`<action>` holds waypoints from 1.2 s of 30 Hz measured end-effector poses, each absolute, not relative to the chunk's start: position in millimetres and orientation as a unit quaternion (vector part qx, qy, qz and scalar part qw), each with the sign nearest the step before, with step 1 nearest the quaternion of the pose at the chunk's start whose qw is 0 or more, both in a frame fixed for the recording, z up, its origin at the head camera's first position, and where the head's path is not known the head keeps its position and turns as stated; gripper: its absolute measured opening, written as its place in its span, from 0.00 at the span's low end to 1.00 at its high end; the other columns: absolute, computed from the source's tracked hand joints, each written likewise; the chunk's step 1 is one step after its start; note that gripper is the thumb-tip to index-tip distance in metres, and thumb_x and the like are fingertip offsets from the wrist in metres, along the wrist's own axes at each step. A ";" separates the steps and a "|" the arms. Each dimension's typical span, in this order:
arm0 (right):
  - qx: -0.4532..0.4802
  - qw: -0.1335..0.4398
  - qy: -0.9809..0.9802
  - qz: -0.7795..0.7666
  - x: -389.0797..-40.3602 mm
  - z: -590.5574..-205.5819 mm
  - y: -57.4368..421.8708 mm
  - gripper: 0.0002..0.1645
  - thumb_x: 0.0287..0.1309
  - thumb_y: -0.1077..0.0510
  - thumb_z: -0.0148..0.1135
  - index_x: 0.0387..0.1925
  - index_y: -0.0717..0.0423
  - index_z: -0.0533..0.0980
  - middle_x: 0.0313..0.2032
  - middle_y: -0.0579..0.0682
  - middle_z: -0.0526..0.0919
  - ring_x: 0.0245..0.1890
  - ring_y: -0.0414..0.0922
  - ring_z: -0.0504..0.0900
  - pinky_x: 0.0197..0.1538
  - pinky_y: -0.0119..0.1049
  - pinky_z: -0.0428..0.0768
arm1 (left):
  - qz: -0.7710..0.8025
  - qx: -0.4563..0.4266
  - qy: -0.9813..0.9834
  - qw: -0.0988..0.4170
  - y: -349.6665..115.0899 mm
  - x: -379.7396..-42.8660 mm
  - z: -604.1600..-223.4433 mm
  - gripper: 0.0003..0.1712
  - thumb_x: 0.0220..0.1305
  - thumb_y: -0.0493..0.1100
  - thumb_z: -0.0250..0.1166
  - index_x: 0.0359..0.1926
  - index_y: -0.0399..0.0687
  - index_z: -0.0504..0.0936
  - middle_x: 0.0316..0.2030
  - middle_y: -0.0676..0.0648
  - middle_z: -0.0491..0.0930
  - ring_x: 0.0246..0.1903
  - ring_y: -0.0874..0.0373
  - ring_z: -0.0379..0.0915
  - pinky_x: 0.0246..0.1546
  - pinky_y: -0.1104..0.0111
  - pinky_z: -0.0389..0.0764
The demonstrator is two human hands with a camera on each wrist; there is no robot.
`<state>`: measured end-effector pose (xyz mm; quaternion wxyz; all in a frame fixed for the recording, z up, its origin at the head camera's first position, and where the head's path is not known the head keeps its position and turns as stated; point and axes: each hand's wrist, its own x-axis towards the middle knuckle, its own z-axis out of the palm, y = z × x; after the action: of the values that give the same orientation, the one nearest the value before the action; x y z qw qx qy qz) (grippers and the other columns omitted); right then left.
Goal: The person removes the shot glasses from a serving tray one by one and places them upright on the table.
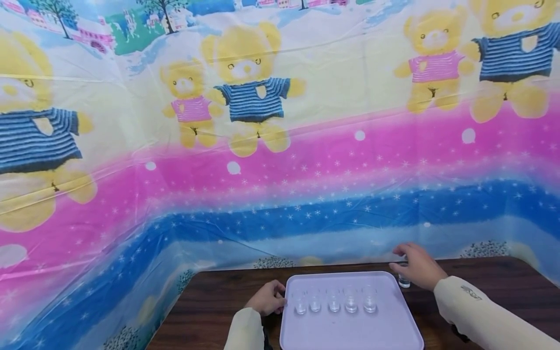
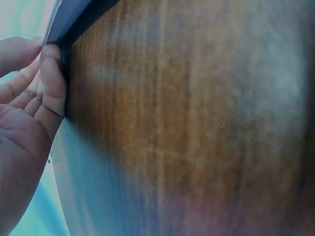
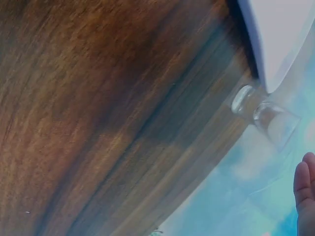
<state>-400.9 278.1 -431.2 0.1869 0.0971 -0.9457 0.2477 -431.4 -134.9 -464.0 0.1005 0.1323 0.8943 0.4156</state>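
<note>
Our right hand (image 1: 417,267) hovers over the far part of the worktop (image 1: 218,296), its thumb and forefinger apart with nothing between them. Just below its thumb we see a small clear glass (image 1: 404,282) standing upright on the wood; the right wrist view shows a gap between that glass and our fingertips (image 3: 301,181), so we are not touching it. The glass stands just beside the corner of a pale lilac tray (image 1: 341,335), which lies to the left of this hand. Our left hand (image 1: 267,297) is at the tray's opposite side, thumb and curled fingers pinching its rim. Between our two hands, on the tray, five more clear glasses (image 1: 334,304) stand upright in a row, nearer to us than the right hand; the leftmost is near our left fingers yet apart from them. Pale sleeves (image 1: 490,306) cover both our forearms, and beyond our hands hangs a cloth (image 1: 280,223) printed with yellow bears, pink and blue bands and snowflakes.
</note>
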 end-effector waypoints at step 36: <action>0.251 0.048 -0.925 0.283 -382.5 -430.0 222.2 0.16 0.43 0.56 0.73 0.37 0.55 0.79 0.33 0.45 0.78 0.35 0.44 0.75 0.37 0.40 0.75 | 0.411 0.135 0.896 0.098 -134.1 -432.9 -467.3 0.13 0.59 0.31 0.62 0.44 0.37 0.71 0.23 0.44 0.75 0.20 0.55 0.73 0.24 0.64 0.76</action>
<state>-382.5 222.2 -430.0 0.0484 0.2506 -0.9247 0.2826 -432.9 -134.1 -467.3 0.0979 0.1350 0.8962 0.4111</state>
